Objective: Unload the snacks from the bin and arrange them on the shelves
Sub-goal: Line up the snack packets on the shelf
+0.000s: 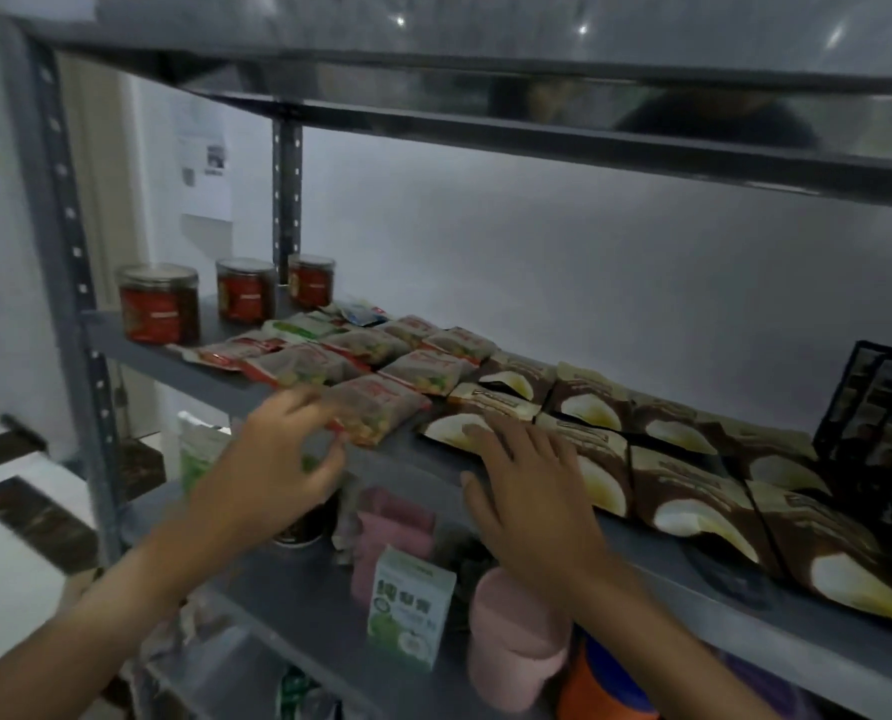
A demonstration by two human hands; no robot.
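A: What is in front of the camera?

B: A grey metal shelf [137, 337] at chest height, seen from the person's head. Three red-labelled jars [159, 302] stand at its back left. Beside them lie clear snack packets [423, 370] in rows, and to the right brown pouches [688, 491] lie flat in two rows along the shelf.

A: Where are the hands?

B: The left hand [282, 459] is at the shelf's front edge. Its fingers curl onto the near end of the front snack packet [381, 413], which lies on the shelf; the frame is blurred, so the grip itself is not sharp. The right hand [527, 491] lies flat, fingers straight and spread, its fingertips pressing on the leftmost brown pouch [459, 423] at the front row.

A: Anything below?

B: On the lower shelf stand a green and white carton [410, 608] and pink rolls [511, 641], partly hidden by the arms.
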